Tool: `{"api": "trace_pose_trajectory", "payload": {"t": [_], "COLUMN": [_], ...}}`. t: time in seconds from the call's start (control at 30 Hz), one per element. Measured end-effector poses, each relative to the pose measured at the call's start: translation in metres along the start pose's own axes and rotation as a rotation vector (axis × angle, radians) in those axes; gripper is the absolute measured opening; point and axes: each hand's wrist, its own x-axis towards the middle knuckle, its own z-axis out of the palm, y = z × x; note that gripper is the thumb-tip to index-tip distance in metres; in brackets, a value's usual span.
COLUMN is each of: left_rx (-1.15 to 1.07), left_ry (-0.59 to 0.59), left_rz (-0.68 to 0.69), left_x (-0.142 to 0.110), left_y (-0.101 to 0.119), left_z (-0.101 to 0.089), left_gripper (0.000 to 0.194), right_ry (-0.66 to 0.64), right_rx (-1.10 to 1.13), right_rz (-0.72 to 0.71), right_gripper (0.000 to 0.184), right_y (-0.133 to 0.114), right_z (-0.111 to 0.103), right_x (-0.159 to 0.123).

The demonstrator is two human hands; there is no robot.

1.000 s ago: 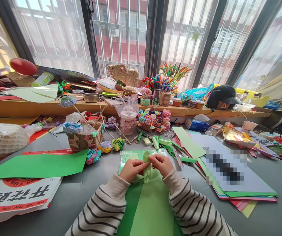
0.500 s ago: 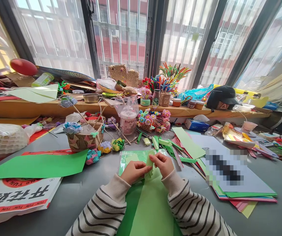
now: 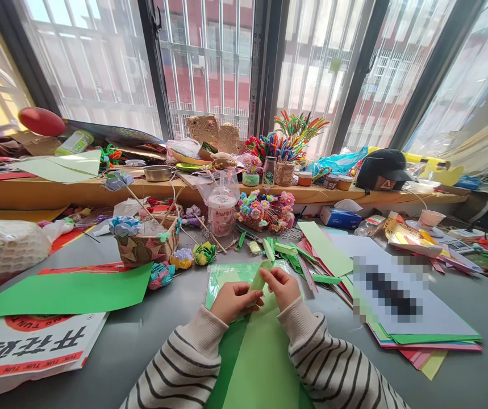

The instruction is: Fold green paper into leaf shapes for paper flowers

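Between my two hands is a small folded piece of light green paper (image 3: 261, 275), held upright and leaning slightly right. My left hand (image 3: 236, 299) is closed on its lower part, thumb in front. With thumb and fingertips, my right hand (image 3: 281, 286) pinches its right edge higher up. Below my hands lies a large light green sheet (image 3: 265, 358) on top of a darker green sheet (image 3: 224, 363). A clear plastic sleeve (image 3: 216, 272) with a bright green tint lies just beyond, partly hidden by my left hand.
Green paper strips (image 3: 284, 250) and a pink ruler (image 3: 307, 275) lie beyond my right hand. A stack of coloured paper (image 3: 435, 307) is at the right. At the left are a green sheet (image 3: 69, 289), a flower basket (image 3: 141, 247) and paper flowers (image 3: 182, 258). A plastic cup (image 3: 221, 213) stands behind.
The folded paper has tilted to the right. My left hand's fingers have curled further around its lower end, while my right hand keeps its pinch near the top.
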Motion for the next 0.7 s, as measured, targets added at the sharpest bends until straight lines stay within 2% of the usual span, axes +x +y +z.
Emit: {"api": "trace_pose_trajectory", "payload": {"t": [0.1, 0.2, 0.3, 0.4, 0.5, 0.6, 0.7], "left_rx": [0.043, 0.072, 0.116, 0.176, 0.229, 0.236, 0.199], "left_ry": [0.048, 0.045, 0.029, -0.044, -0.095, -0.051, 0.059], "left_rz": [0.014, 0.044, 0.019, -0.009, -0.028, -0.035, 0.014], "left_x": [-0.001, 0.0, 0.0, -0.004, -0.008, -0.007, -0.002], "left_y": [0.002, 0.004, 0.007, 0.012, 0.016, 0.014, 0.009], "left_z": [-0.002, -0.007, -0.014, -0.022, -0.029, -0.033, -0.036], "left_gripper": [0.028, 0.03, 0.03, 0.031, 0.031, 0.032, 0.033], "right_ry": [0.032, 0.03, -0.01, -0.063, -0.183, -0.26, -0.263], "right_rx": [-0.02, -0.048, -0.046, -0.059, -0.096, -0.127, -0.136], "right_rz": [0.026, 0.041, 0.059, 0.066, 0.1, 0.124, 0.113], "right_gripper": [0.029, 0.032, 0.032, 0.033, 0.033, 0.03, 0.028], "right_y": [0.0, 0.001, 0.001, -0.001, -0.005, -0.008, -0.007], "right_z": [-0.005, -0.007, -0.008, -0.009, -0.013, -0.018, -0.021], "right_x": [0.004, 0.008, 0.01, 0.01, 0.01, 0.012, 0.015]}}
